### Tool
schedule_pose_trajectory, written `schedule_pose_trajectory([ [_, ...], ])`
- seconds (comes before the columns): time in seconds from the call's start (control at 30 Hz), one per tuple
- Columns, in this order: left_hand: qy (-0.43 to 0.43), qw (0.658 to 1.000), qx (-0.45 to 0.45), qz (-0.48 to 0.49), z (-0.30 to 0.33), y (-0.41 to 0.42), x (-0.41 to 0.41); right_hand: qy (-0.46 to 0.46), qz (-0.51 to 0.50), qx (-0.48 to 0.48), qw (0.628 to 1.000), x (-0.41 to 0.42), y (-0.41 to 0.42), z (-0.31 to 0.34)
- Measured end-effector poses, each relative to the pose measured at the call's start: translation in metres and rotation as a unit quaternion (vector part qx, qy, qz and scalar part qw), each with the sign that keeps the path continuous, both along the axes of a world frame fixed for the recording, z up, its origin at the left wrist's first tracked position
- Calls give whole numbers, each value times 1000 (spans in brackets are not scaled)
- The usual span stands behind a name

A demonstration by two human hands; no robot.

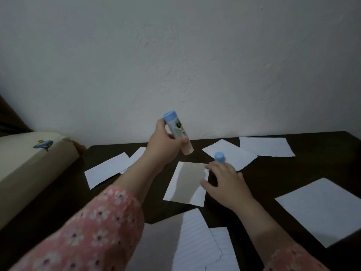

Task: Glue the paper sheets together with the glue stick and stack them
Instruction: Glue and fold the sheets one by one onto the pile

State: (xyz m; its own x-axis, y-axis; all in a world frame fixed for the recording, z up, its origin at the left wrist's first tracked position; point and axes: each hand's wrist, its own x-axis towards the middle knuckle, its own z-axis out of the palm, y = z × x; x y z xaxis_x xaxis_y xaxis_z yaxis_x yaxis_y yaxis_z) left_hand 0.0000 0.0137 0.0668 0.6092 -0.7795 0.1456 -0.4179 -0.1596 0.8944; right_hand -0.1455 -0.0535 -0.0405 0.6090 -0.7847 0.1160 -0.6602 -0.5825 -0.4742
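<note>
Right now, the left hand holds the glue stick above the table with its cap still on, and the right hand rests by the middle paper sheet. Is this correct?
Not quite. The head view shows the glue stick uncapped: its glue end is bare, and the blue cap stands on the table by the right hand. The rest is right: the left hand holds it above the table, and the right hand rests by the middle paper sheet.

Glue stick (178,132): smooth plastic barrel, slight sheen, printed label, matt blue end. Loose blue cap (220,157): same matt plastic. Paper sheets (187,182): thin, matt, some faintly lined. Table (293,173): dark, matt. Wall (175,55): rough plaster, matt paint. Sleeve (93,231): soft floral-print cloth.
</note>
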Motion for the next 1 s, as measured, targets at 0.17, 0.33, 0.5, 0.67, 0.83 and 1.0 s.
schedule_pose_trajectory([
  [0.17,-88,992,84,-29,-22,-34,2,98,23,0,995,6,-6,-9],
  [0.33,-92,994,59,-11,-66,-51,2,90,22,-7,996,6,-7,-13],
  [0.5,-134,988,60,-49,-79,-60,-4,71,20,-11,997,7,-8,-15],
  [0.67,-164,980,66,-91,-81,-61,-5,60,15,-20,998,6,-6,-15],
  [0.83,-170,976,98,-92,-77,-60,11,70,12,-25,997,6,-6,-15],
  [1.0,-162,977,126,-56,-75,-51,36,76,13,-23,997,7,-7,-16],
])
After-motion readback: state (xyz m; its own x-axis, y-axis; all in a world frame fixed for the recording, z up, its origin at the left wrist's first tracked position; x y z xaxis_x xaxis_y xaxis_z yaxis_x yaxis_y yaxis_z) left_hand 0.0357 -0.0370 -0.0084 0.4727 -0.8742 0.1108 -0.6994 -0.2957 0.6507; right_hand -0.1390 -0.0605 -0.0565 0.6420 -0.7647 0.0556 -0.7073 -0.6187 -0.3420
